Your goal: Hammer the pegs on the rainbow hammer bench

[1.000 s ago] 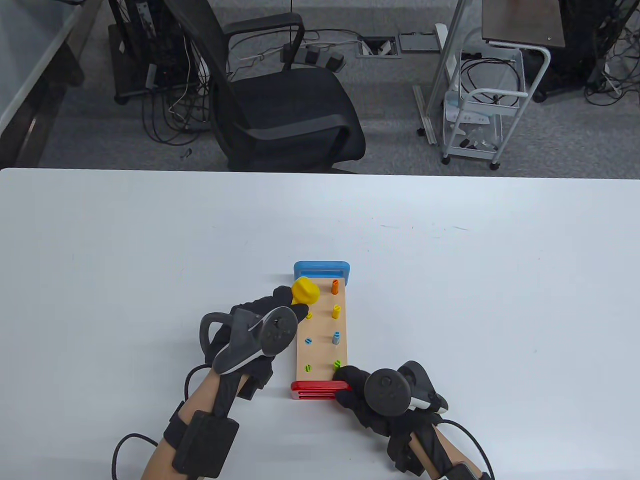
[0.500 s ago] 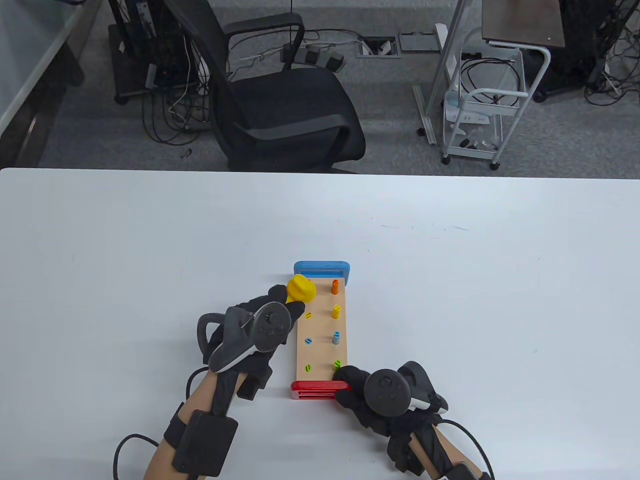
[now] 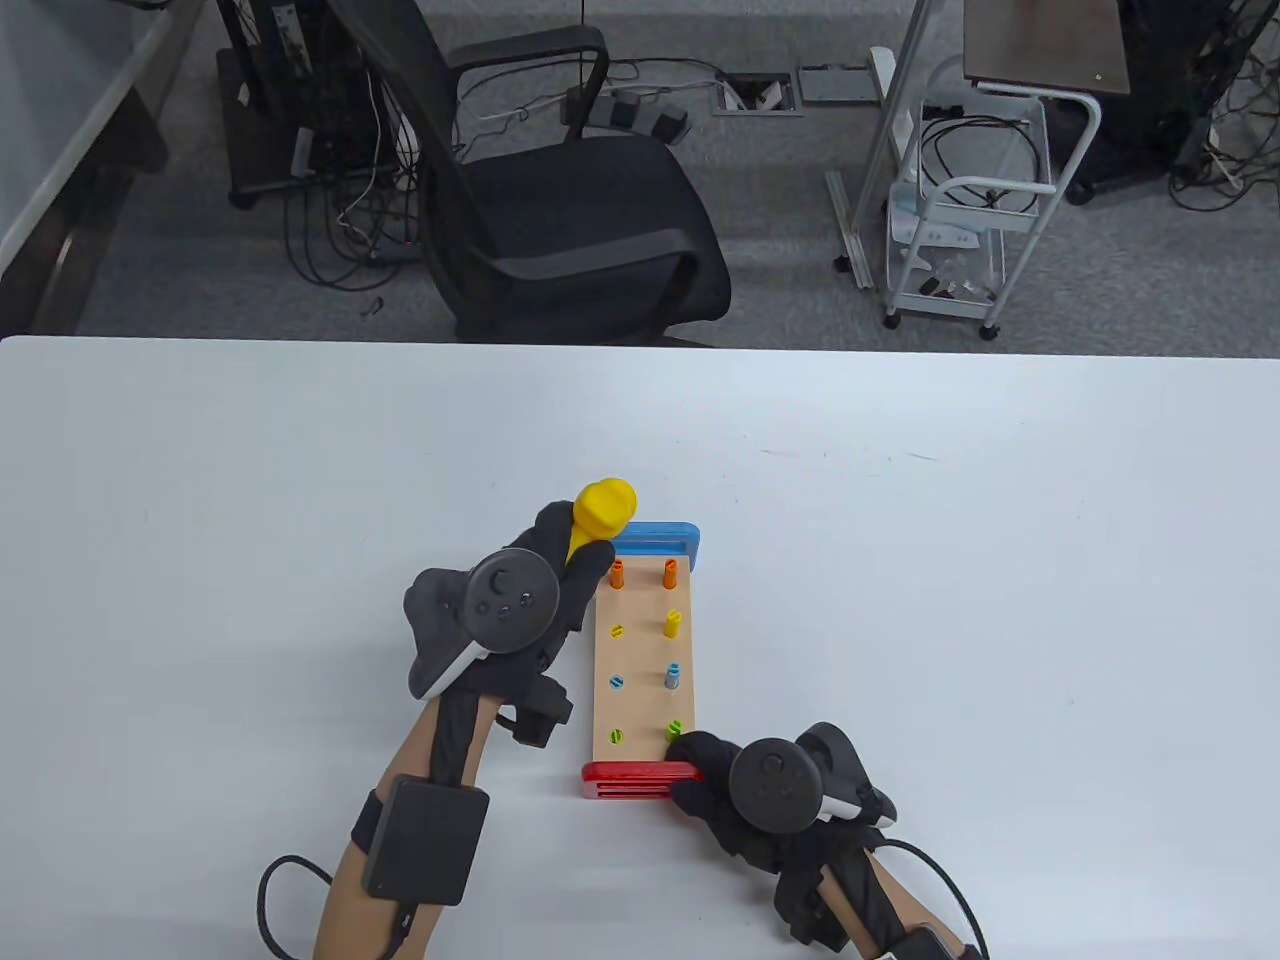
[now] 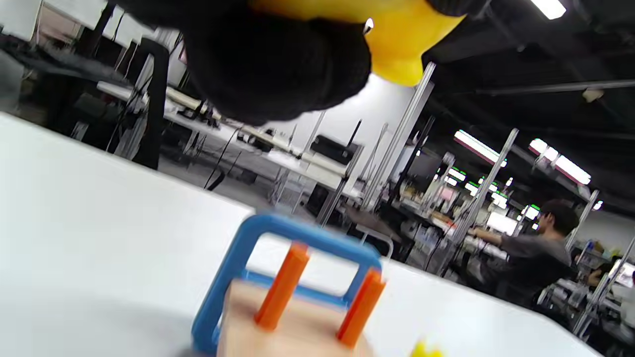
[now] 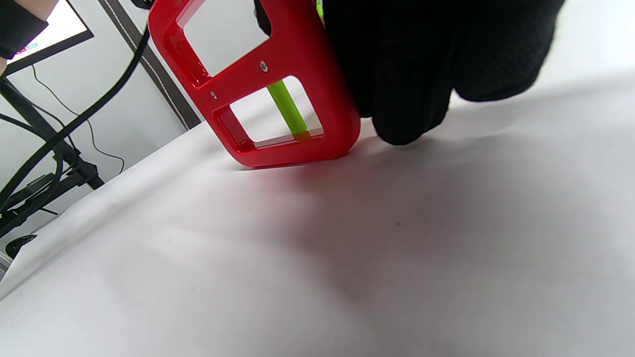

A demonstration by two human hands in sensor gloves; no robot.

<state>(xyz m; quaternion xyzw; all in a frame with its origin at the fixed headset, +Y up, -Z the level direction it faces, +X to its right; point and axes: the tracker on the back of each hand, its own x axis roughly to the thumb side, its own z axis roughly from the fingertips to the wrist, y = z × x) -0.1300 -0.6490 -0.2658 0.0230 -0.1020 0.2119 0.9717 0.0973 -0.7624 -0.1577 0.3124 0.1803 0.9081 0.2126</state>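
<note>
The hammer bench [image 3: 643, 720] is a wooden board with a blue end frame [image 3: 655, 540] far and a red end frame [image 3: 630, 779] near. Two orange pegs [image 3: 617, 574] stand raised at the far end; they also show in the left wrist view [image 4: 282, 287]. Yellow, blue and green pegs sit lower on the left, higher on the right. My left hand [image 3: 560, 570] grips the yellow hammer [image 3: 603, 510], lifted above the blue end. My right hand [image 3: 700, 775] holds the bench's red end; in the right wrist view [image 5: 397, 74] its fingers press the red frame [image 5: 292, 94].
A black office chair [image 3: 560, 200] stands beyond the table's far edge [image 3: 640, 345]. A white wire cart [image 3: 960, 230] is at the back right. White tabletop lies on both sides of the bench.
My left hand has raised the hammer up and away from the bench's far left, uncovering the left orange peg. My right hand and the bench have not moved.
</note>
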